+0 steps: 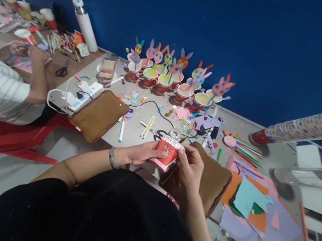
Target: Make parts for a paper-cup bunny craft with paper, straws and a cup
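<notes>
A red paper cup (165,153) with a patterned white band is held between my two hands, tilted, just over the table's near edge. My left hand (144,153) grips its left side, the thumb lying across the red wall. On the right side, the fingers of my right hand (190,165) pinch the cup near its rim. Black-handled scissors (161,134) lie right behind the cup, beside pale yellow strips (147,127) and a roll of tape (175,133). A brown cushion (213,179) is under and beside my right hand.
Several paper cups with rabbit-faced figures (164,80) stand along the blue wall. A long stack of cups (309,126) leans at the right, near coloured paper sheets (250,198). A power strip (85,97) and another brown cushion (99,116) lie left. A co-worker (2,84) sits far left.
</notes>
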